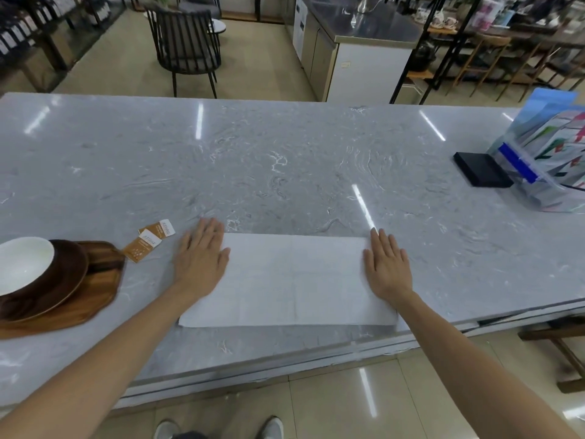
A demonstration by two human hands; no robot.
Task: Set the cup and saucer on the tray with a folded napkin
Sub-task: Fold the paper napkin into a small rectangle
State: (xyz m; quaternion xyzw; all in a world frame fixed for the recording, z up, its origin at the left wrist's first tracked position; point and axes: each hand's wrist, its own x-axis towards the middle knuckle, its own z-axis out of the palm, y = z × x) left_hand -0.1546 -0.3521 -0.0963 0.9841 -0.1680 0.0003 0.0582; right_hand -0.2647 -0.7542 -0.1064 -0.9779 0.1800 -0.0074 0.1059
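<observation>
White napkin (291, 280) flat on marble counter (285, 172); left hand (201, 258), right hand (387, 267) pressing ends, palms open.

A plain white paper napkin (291, 280) lies at lower centre on a grey, white-veined marble counter (285, 160), a white bowl-like cup (22, 264) on a dark brown saucer (60, 280) and striped brown wooden tray (95, 299) at left, orange-and-white sachets (148, 243) beside.
</observation>
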